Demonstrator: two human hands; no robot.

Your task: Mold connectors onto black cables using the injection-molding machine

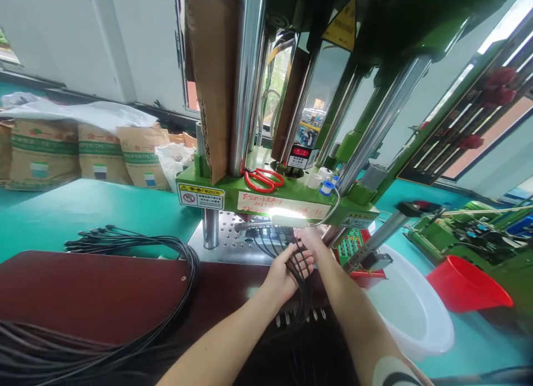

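My left hand (pixel 287 272) is palm up, its fingers curled around several thin black cables (pixel 300 289). From it the cables run up to a metal mould bar (pixel 250 226) under the green press plate (pixel 225 183); their other ends hang below, with metal connectors (pixel 302 317) at the table edge. My right hand (pixel 308 239) reaches in beside the bar, just under a lit lamp (pixel 289 215). Its fingers look bent together, partly hidden by the lamp and plate, and what they hold cannot be made out.
Red-handled scissors (pixel 263 180) lie on the press plate. A bundle of black cables (pixel 191 264) drapes over the brown board (pixel 104 297) at left. A white tub (pixel 433 314) and red bucket (pixel 466 283) stand at right. Paper sacks (pixel 44 153) line the wall.
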